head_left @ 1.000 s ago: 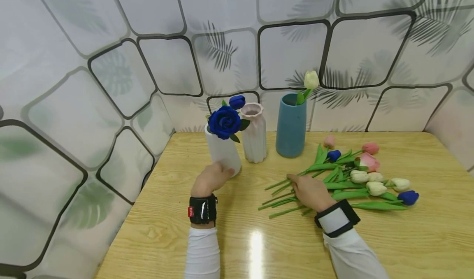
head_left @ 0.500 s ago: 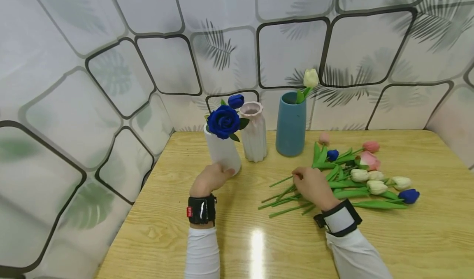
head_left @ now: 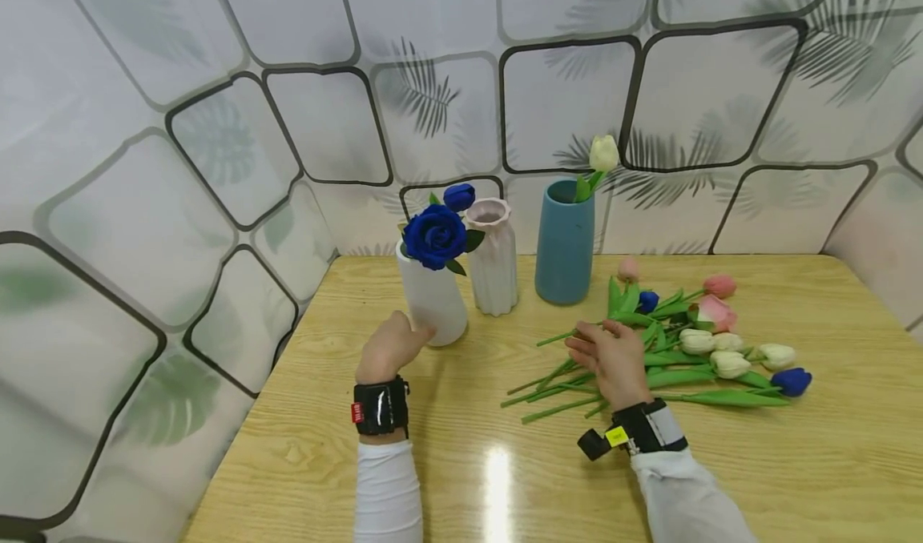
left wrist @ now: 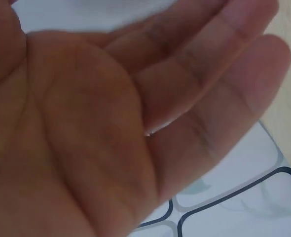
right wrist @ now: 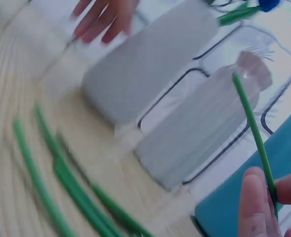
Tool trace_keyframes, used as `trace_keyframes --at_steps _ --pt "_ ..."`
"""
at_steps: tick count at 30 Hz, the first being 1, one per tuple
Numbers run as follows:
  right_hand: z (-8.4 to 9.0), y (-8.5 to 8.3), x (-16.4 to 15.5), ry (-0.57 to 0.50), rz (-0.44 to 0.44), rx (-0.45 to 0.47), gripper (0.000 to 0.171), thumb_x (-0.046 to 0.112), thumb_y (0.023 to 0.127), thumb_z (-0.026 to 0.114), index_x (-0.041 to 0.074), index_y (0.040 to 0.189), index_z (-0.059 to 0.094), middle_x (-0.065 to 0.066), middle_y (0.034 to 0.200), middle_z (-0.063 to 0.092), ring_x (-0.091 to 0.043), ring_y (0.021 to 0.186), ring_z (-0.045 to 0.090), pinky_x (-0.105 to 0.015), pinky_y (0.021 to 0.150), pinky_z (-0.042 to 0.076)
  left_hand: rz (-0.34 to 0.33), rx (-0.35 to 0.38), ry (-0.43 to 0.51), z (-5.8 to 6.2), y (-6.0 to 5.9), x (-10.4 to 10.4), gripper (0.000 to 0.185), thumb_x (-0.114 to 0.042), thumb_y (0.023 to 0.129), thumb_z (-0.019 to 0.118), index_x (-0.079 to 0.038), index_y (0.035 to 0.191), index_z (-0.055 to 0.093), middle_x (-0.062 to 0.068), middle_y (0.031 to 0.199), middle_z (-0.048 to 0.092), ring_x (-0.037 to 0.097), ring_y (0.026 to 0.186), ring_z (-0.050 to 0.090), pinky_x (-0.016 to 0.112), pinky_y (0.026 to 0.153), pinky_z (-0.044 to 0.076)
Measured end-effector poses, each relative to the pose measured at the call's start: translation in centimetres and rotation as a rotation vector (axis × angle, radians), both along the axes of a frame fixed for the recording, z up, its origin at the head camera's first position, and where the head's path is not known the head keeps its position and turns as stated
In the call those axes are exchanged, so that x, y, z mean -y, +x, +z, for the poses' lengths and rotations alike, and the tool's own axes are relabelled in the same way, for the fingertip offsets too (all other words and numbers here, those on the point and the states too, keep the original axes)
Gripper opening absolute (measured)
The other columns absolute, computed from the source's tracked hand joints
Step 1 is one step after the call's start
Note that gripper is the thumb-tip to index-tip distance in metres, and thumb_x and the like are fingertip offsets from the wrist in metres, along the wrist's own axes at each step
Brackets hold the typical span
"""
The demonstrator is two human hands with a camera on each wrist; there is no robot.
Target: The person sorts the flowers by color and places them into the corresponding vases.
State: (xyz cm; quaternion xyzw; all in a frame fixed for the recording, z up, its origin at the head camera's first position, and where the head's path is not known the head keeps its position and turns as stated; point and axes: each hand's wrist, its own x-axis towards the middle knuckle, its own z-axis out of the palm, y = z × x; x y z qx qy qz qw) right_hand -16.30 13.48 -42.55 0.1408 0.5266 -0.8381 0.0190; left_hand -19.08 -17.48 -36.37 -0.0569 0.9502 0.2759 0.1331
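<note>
My left hand (head_left: 392, 348) is beside the foot of the smooth white vase (head_left: 438, 303), its fingers loosely extended. In the left wrist view its palm (left wrist: 91, 128) faces the camera and holds nothing. That vase leans a little and bears a blue rose (head_left: 436, 235) and a blue tulip (head_left: 459, 197). Over the pile of flowers, my right hand (head_left: 613, 363) pinches a green tulip stem (right wrist: 254, 123) between thumb and fingers. The stem's cut end points left; leaves and a pale pink tulip head (head_left: 629, 269) show beyond the hand.
A ribbed pinkish-white vase (head_left: 494, 267) stands right of the smooth one. Farther right is a blue vase (head_left: 564, 247) holding a white tulip (head_left: 603, 153). White tulips (head_left: 730, 364), pink blooms (head_left: 716, 314) and a blue tulip (head_left: 792, 381) lie on the wooden table (head_left: 829, 479).
My left hand has let go of the white vase and drawn slightly left. My right hand has turned, lifting the pinched stem away from the other stems and shifting it right.
</note>
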Motion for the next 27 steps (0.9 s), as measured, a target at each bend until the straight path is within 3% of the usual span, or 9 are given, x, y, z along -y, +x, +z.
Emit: trace_keyframes --at_steps 3,4,8,11,16,21,27 --pt "0.4 0.1 -0.1 -0.183 0.018 0.043 0.067 0.006 0.104 0.048 0.01 0.152 0.001 0.003 0.085 0.067 -0.009 0.074 0.07 -0.021 0.073 0.057 0.039 -0.036 0.06 -0.1 -0.2 0.3 0.089 -0.041 0.098 0.058 0.01 0.153 0.01 0.035 0.145 0.041 0.046 0.126 0.051 0.055 0.099 0.046" --pt "0.5 0.1 -0.1 -0.222 0.016 0.054 0.066 0.006 0.105 0.046 0.012 0.152 0.001 0.002 0.084 0.067 -0.01 0.074 0.069 -0.02 0.073 0.057 0.046 -0.058 0.087 -0.2 -0.2 0.4 0.094 -0.039 0.097 0.061 0.008 0.154 0.003 0.037 0.148 0.035 0.047 0.129 0.048 0.056 0.101 0.045" --pt "0.7 0.1 -0.4 -0.306 0.012 0.085 0.072 0.01 0.107 0.038 0.019 0.157 -0.014 -0.001 0.087 0.065 -0.01 0.075 0.068 -0.019 0.074 0.056 0.064 -0.163 0.174 -0.4 -0.5 0.3 0.107 -0.033 0.092 0.069 -0.001 0.156 -0.01 0.039 0.154 0.02 0.05 0.131 0.045 0.057 0.102 0.043" --pt "0.7 0.1 -0.6 -0.353 0.009 0.115 0.052 0.015 0.108 0.035 0.019 0.152 0.009 -0.004 0.088 0.064 -0.012 0.075 0.068 -0.02 0.075 0.056 0.077 -0.205 0.214 -0.6 -0.7 0.2 0.11 -0.031 0.089 0.072 -0.005 0.157 -0.01 0.038 0.154 0.02 0.05 0.13 0.045 0.058 0.101 0.044" --pt "0.2 0.0 -0.8 -0.39 0.036 0.134 0.009 0.016 0.108 0.038 0.014 0.117 0.039 -0.004 0.089 0.065 -0.015 0.08 0.068 -0.021 0.078 0.056 0.075 -0.211 0.254 -0.9 -1.1 -0.1 0.108 -0.027 0.088 0.074 -0.005 0.157 -0.007 0.037 0.154 0.023 0.048 0.134 0.042 0.058 0.105 0.04" --pt "0.2 0.1 -0.7 -0.336 0.075 0.131 0.009 0.013 0.107 0.04 0.013 0.111 0.048 -0.002 0.094 0.065 -0.014 0.086 0.069 -0.022 0.083 0.055 0.06 -0.246 0.28 -1.3 -1.8 -0.4 0.105 -0.025 0.088 0.074 -0.005 0.157 -0.003 0.035 0.154 0.024 0.045 0.138 0.038 0.056 0.111 0.035" --pt "1.0 0.4 0.1 -0.233 0.095 0.063 0.008 0.007 0.106 0.042 0.01 0.113 0.044 0.0 0.096 0.067 -0.011 0.088 0.071 -0.021 0.083 0.055 0.028 -0.29 0.307 -1.7 -2.0 -0.7 0.101 -0.025 0.091 0.071 -0.004 0.157 -0.003 0.035 0.153 0.023 0.047 0.139 0.035 0.057 0.112 0.033"
